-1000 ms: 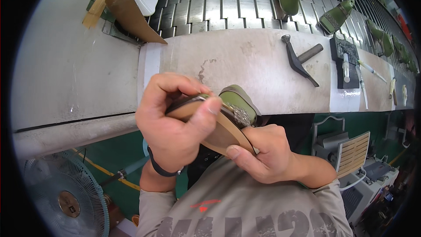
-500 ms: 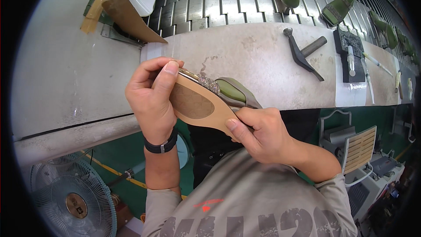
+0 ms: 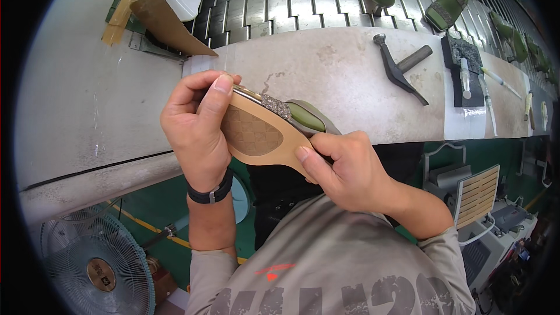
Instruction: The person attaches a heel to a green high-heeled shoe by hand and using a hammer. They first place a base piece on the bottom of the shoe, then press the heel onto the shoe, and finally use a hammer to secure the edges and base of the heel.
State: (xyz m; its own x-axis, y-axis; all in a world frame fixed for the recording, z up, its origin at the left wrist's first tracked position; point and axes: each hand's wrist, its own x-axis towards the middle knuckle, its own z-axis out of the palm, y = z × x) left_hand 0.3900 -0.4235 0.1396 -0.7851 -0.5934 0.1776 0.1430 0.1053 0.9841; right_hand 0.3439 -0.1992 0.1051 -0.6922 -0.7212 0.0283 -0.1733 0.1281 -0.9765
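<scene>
Between my two hands is a sandal (image 3: 252, 131), its tan sole with a darker patterned patch facing me. A glittery strap (image 3: 276, 107) crosses over a green shoe last (image 3: 305, 115) behind the sole. My left hand (image 3: 201, 119), with a black band on its wrist, is closed round the toe end, thumb on the edge. My right hand (image 3: 349, 169) is closed round the narrow middle, thumb pressed on the sole. The heel end is mostly hidden behind my right hand.
A hammer (image 3: 399, 70) lies on the pale worktop (image 3: 344, 105). To its right are a dark block (image 3: 455, 52) and several brushes or syringe-like tools. Beyond runs a metal slat conveyor (image 3: 286, 0) carrying green lasts (image 3: 448, 7). A fan (image 3: 96, 256) stands at lower left.
Both hands and the sandal have shifted slightly left and up in the picture, and the sole faces me a little more. The grip looks the same.
</scene>
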